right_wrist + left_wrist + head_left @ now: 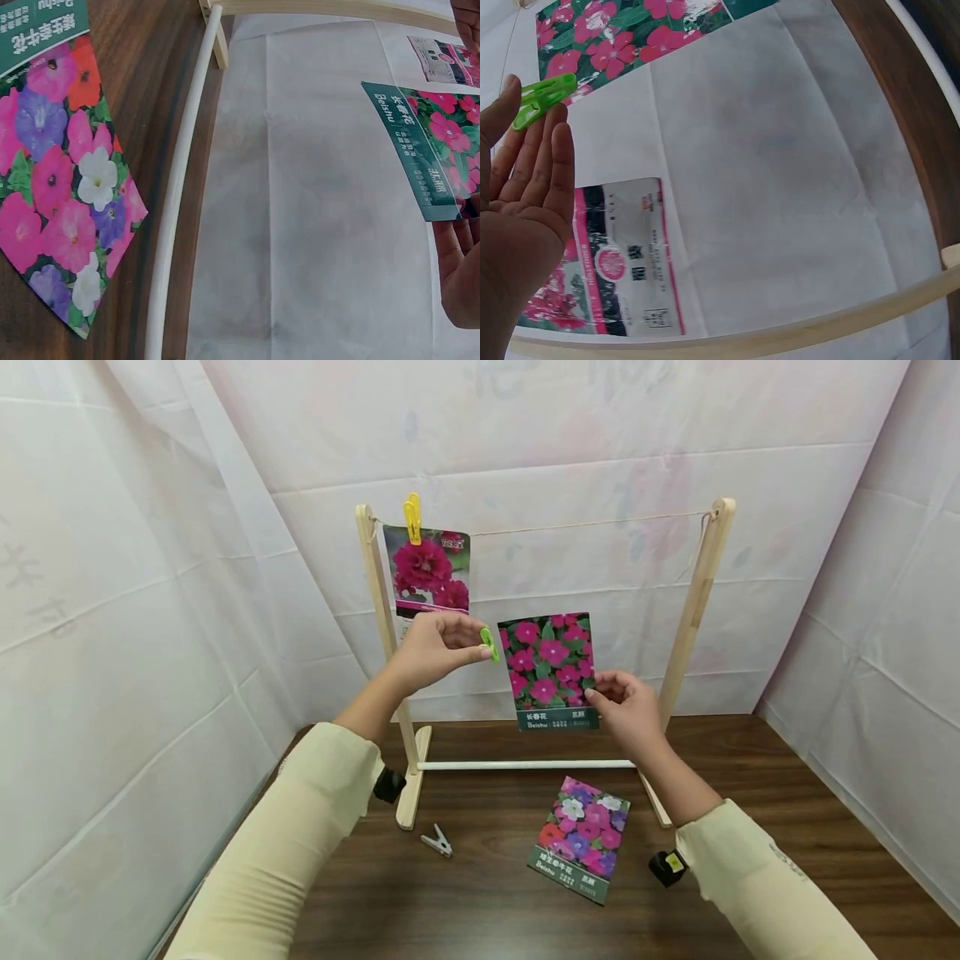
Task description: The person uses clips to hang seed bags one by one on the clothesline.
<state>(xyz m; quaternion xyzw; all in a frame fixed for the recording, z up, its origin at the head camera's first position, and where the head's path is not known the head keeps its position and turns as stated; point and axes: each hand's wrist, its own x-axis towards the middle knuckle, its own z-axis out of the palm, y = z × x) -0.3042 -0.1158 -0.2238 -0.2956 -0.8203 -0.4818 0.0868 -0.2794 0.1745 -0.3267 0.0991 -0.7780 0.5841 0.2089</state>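
My left hand [442, 650] pinches a green clothespin [489, 644] between thumb and fingertips, just left of a seed packet with pink flowers [551, 664]. That packet is held upright by its lower right edge in my right hand [628, 708], below the string [585, 525] and apart from it. Near the string's left end hangs another seed packet with magenta blooms [427, 568], clipped by a yellow clothespin [412, 518]. The left hand covers the hung packet's lower part in the head view; the left wrist view shows its printed lower panel [637, 259].
A wooden frame with two posts [697, 610] and a white bottom bar [525, 765] stands on the dark wood table [480, 893]. On the tabletop lie a packet with mixed-colour flowers [581, 835] and a grey-white clothespin [437, 841]. White cloth [525, 410] hangs behind.
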